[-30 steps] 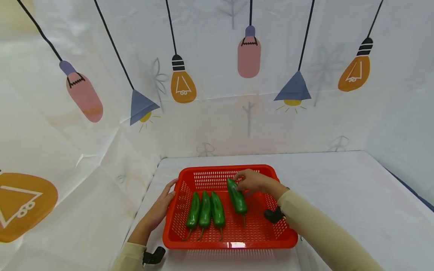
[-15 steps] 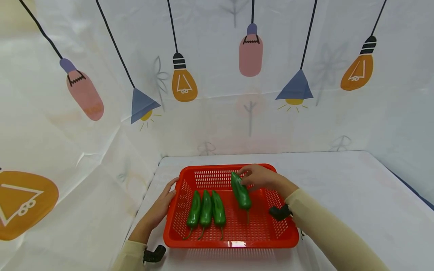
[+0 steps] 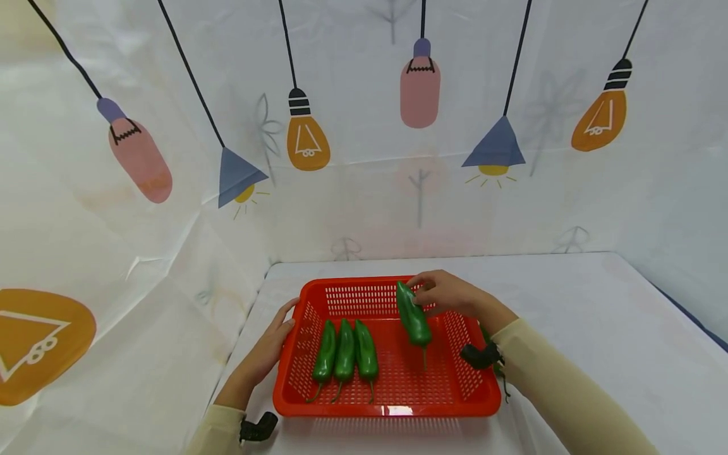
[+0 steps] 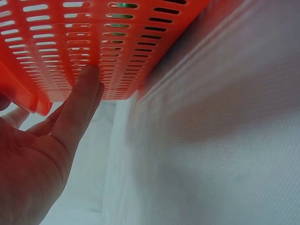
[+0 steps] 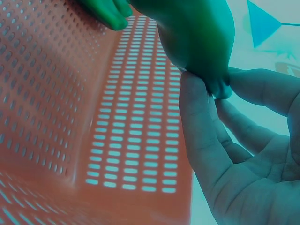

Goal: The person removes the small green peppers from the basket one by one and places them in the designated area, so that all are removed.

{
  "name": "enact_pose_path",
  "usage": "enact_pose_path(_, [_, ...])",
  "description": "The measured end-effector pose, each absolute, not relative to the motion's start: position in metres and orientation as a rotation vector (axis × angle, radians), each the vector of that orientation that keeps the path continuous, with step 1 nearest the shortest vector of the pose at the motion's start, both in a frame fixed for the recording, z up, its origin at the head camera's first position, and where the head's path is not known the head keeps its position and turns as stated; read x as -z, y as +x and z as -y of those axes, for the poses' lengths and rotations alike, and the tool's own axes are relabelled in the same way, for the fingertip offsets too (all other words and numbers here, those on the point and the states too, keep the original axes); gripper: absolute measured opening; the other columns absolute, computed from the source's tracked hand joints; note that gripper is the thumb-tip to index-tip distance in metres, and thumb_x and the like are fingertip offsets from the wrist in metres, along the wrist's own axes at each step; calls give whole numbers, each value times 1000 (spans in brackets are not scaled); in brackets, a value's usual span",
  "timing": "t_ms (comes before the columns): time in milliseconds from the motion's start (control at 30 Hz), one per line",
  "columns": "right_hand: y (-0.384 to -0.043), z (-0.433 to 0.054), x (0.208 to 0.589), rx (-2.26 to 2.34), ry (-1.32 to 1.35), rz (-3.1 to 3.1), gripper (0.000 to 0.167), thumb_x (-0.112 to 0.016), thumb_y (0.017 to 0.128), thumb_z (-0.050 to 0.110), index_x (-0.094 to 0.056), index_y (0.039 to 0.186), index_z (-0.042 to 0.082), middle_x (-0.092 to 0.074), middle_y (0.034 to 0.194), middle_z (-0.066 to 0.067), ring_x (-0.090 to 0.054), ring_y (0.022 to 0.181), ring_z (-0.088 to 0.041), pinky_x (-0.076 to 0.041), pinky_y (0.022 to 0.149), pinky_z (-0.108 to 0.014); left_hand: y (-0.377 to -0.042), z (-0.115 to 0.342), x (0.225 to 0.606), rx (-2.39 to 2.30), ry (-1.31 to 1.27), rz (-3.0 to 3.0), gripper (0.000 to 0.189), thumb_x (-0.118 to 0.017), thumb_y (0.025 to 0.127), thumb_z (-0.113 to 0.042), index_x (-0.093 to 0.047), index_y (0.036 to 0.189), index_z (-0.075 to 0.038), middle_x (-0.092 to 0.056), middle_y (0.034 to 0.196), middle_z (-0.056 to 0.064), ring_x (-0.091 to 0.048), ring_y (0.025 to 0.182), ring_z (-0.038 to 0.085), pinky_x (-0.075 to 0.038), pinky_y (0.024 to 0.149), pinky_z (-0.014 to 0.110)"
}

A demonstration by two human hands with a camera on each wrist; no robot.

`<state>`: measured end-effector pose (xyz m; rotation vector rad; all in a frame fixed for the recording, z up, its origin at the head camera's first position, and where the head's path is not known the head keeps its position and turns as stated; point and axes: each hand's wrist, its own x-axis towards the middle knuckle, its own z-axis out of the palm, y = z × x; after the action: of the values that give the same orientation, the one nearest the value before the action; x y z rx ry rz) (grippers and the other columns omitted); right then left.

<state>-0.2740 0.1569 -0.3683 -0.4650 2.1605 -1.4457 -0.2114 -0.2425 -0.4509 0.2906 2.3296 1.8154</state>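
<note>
My right hand [image 3: 443, 292] pinches a glossy green chili pepper [image 3: 414, 316] near its tip, between thumb and fingers. The pepper hangs stem down over the right half of a red perforated plastic basket [image 3: 387, 411]. In the right wrist view, fingertips [image 5: 194, 86] press the narrow end of the pepper [image 5: 199, 37]. Three similar green peppers [image 3: 344, 354] lie side by side in the basket's left half, stems toward me. My left hand [image 3: 267, 347] rests at the basket's left side; in the left wrist view its straight fingers [image 4: 77, 108] touch the slotted outer wall.
The basket stands on a white-covered table [image 3: 569, 328]. Just outside its right wall, partly hidden by my right wrist, lies more green pepper with a dark stem [image 3: 506, 388]. A white sheet printed with lamps [image 3: 421, 189] hangs behind and to the left.
My right hand has raised the pepper and carried it rightward and slightly away from me, toward the basket's far right. The left hand and the three lying peppers stay put.
</note>
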Motion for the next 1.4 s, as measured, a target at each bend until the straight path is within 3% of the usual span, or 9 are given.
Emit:
enact_pose_path(467, [-268, -180, 358, 1463, -455, -2226, 47, -61, 99, 11, -51, 142, -5, -61, 117, -20, -67, 98, -27, -56, 85, -48, -215, 243, 453, -1830, 276, -2309, 49, -32, 112, -31, -22, 160, -25, -46, 145, 22, -61, 111, 28, -53, 88, 33])
enact_pose_path(733, [-266, -199, 354, 1480, -465, -2240, 49, -62, 99, 12, -49, 144, -6, -63, 119, -20, -69, 99, -28, -57, 84, -45, -216, 243, 454, -1823, 262, -2329, 48, -31, 112, -30, -23, 160, -27, -44, 148, 19, -59, 117, 32, -52, 90, 33])
enact_pose_path(1400, [-252, -248, 354, 1480, -422, -2316, 52, -60, 102, 16, -45, 146, -6, -65, 114, -17, -65, 108, -29, -55, 88, -49, -216, 244, 456, -1807, 262, -2320, 48, -31, 113, -31, -23, 160, -28, -43, 149, 20, -58, 118, 32, -51, 91, 34])
